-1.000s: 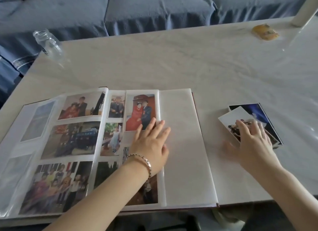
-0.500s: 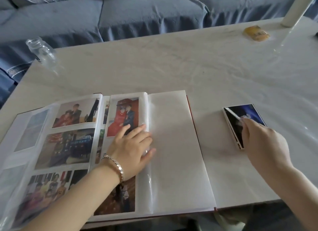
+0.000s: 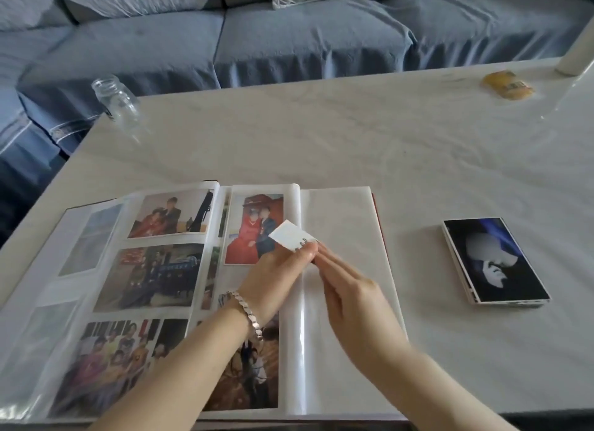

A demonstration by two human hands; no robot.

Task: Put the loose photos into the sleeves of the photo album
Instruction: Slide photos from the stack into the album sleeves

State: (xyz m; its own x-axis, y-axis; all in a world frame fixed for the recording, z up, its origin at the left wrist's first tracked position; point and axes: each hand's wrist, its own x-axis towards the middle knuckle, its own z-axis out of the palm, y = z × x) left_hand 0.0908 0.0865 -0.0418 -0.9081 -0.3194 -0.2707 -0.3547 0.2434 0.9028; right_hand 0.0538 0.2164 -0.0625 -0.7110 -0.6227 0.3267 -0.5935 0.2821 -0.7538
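Note:
The photo album [image 3: 348, 327] lies open at the table's near edge, its left pages filled with pictures and its right page blank. Over the middle of it, a loose photo [image 3: 289, 236] is held white back up. My left hand [image 3: 273, 276], with a bracelet on the wrist, pinches the photo's lower edge. The fingers of my right hand [image 3: 348, 292] lie straight and meet the same edge from the right; its thumb is hidden. A stack of loose photos [image 3: 495, 263] lies on the table to the right of the album, a dark picture on top.
A glass jar [image 3: 115, 102] stands at the table's far left corner. A yellow packet [image 3: 508, 85] lies at the far right, beside a white post [image 3: 578, 44]. A blue sofa [image 3: 289, 38] runs behind the table.
My right hand lifted one photo off the stack and brought it left over the album. My left hand rose off the page and took hold of that photo.

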